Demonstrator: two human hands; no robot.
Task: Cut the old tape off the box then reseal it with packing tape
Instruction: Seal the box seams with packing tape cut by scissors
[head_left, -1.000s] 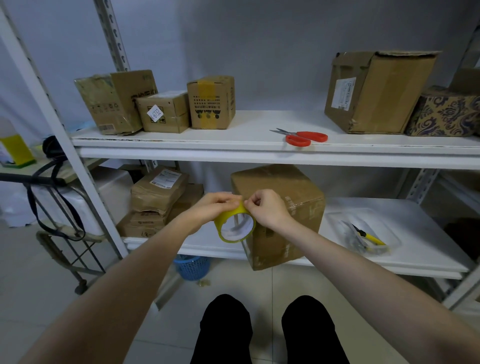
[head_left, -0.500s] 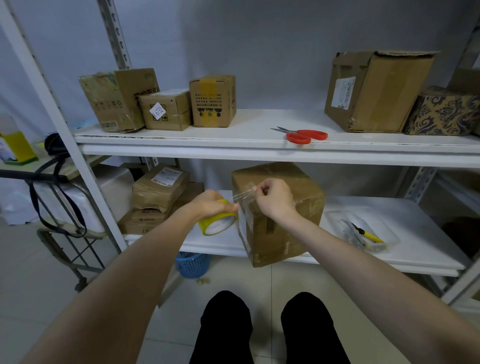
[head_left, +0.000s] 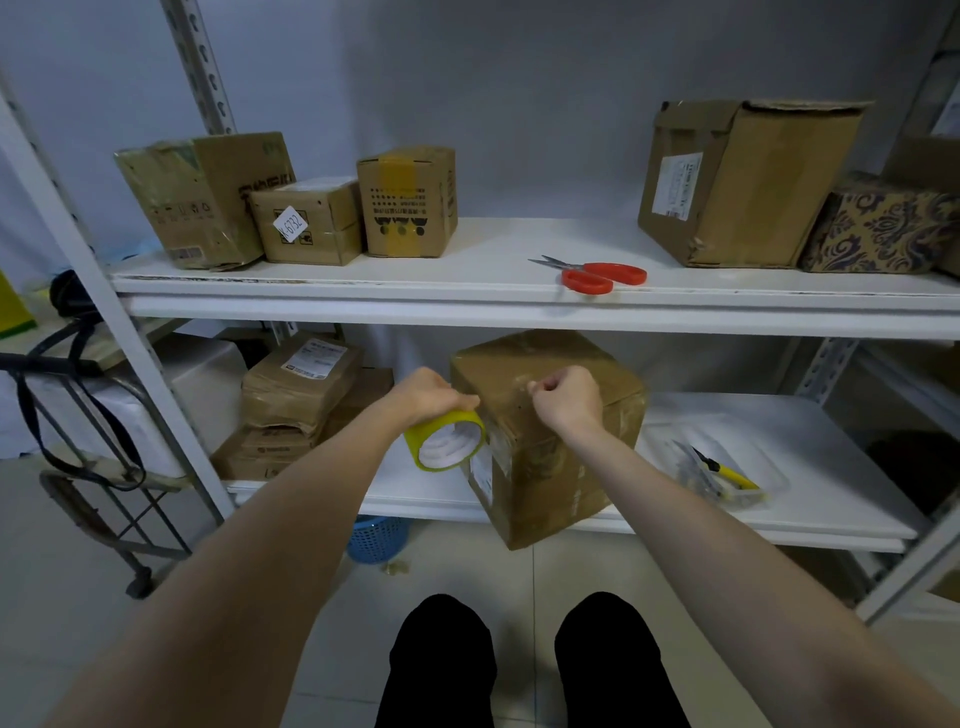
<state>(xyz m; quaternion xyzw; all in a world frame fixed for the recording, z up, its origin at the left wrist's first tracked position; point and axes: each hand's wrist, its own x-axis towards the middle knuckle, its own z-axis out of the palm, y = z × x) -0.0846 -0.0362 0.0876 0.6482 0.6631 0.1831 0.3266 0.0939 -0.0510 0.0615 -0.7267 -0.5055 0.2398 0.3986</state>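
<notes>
Box (head_left: 550, 457) sits on the lower shelf (head_left: 841, 467), front corner overhanging. Your hands have drawn apart. Right hand (head_left: 566, 397) fingers now pinch the tape end over the box top, and left hand (head_left: 426, 395) grips the yellow tape roll (head_left: 447, 441) beside it. Resealing looks to be starting. Clear tray (head_left: 774, 480) right of the box holds a yellow cutter (head_left: 724, 472). Blue basket (head_left: 376, 538) on the floor, contents hidden.

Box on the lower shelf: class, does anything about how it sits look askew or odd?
The box sits turned cornerwise, its near corner overhanging the front edge of the lower shelf; its cardboard looks creased and worn.
</notes>
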